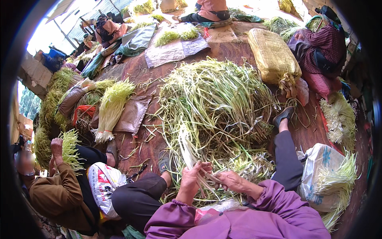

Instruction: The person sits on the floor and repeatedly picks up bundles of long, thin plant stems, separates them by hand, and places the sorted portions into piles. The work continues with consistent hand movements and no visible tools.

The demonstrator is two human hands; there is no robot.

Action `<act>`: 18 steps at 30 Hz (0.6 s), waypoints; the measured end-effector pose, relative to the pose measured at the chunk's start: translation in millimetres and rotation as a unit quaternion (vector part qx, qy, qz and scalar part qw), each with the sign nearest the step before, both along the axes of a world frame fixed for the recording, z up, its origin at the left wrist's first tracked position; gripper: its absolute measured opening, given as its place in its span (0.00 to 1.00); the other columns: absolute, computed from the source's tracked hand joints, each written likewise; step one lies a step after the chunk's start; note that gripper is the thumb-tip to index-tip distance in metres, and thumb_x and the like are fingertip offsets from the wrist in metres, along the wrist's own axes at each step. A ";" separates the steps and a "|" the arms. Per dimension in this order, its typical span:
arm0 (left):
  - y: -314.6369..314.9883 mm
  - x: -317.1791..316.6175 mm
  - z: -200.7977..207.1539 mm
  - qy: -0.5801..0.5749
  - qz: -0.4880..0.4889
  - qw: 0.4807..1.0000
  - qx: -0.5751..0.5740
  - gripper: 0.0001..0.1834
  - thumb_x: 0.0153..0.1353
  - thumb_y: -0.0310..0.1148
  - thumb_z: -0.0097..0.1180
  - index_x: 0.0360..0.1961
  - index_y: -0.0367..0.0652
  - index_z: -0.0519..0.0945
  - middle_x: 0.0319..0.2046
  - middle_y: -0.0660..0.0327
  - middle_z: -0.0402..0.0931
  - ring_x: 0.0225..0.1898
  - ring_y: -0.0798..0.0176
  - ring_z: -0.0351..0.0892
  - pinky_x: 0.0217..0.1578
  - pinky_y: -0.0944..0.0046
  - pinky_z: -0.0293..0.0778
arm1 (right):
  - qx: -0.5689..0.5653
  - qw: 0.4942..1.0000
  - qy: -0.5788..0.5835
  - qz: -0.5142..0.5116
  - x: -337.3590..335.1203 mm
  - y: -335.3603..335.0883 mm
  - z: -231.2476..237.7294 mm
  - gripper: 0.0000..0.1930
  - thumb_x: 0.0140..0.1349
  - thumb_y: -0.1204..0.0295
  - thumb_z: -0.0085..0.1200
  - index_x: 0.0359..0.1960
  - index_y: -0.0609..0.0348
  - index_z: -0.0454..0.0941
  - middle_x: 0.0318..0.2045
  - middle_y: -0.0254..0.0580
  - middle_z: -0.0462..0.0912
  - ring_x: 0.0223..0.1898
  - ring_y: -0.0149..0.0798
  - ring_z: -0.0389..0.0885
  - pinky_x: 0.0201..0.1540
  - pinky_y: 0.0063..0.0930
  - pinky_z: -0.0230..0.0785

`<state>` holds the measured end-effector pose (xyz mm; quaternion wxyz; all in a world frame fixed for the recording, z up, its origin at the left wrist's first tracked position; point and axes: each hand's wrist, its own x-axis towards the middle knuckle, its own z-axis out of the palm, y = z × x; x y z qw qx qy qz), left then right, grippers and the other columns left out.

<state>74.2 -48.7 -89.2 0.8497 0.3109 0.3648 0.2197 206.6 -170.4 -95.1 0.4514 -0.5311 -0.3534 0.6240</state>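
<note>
My left hand (194,177) is closed around a small bunch of long, pale stalks (187,147) that look like garlic chives. Their white-green lengths stand up above the fist, and thin ends hang below it. Close beside it on the right, the fingers of my right hand (232,182) pinch at the lower ends of the stalks. Exactly how many strands those fingers hold is too small to make out. Just beyond both hands lies a big loose heap of the same green and yellow chives (217,99), with withered bits along its near side.
A brown-sleeved person (59,195) sits close at my left, holding chives. Tied chive bundles (113,107) lie beyond. A yellow wrapped bale (274,55) stands at the far right, near a seated person (324,47). At my right, trimmed chives (338,179) rest on a white sack (318,165).
</note>
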 end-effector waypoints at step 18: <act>-31.7 1.2 4.1 0.065 -0.047 0.996 0.036 0.07 0.52 0.20 0.49 0.34 0.32 0.73 0.26 0.55 0.76 0.26 0.62 0.79 0.25 0.64 0.79 | 0.115 0.909 -0.400 0.005 12.3 38.6 33.2 0.13 0.49 0.61 0.56 0.30 0.58 0.77 0.28 0.41 0.75 0.30 0.40 0.76 0.32 0.30 0.68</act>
